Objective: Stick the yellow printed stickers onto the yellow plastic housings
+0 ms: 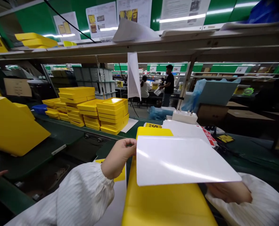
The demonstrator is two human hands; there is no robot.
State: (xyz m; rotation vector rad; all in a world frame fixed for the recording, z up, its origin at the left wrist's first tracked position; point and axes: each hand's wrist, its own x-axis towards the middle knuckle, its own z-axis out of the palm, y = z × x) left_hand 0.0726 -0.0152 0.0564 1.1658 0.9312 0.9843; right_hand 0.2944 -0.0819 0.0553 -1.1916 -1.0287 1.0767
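Across the middle of a long, smooth yellow plastic case point(163, 205), a glossy white sheet with rounded corners point(177, 160) is spreading out nearly flat; whether the two are touching is unclear. The left hand point(118, 157) is pinching the sheet's left edge between thumb and bent fingers. The right hand point(231, 192) is reaching beneath the right end, where the sheet is hiding the fingers, so I cannot tell whether they are gripping it. The case is resting on a dark green bench point(252, 153), its inside hidden from view.

Beyond the left hand, shallow yellow plastic trays point(112, 114) are standing in several uneven stacks, their insides mostly covered. Just left of these, a low blue plastic bin point(39, 109) is sitting, and its contents are too small to make out. To the right, loose white papers point(182, 130) are lying just beyond the sheet, and brown cardboard boxes point(248, 114) are resting farther back, their contents hidden.
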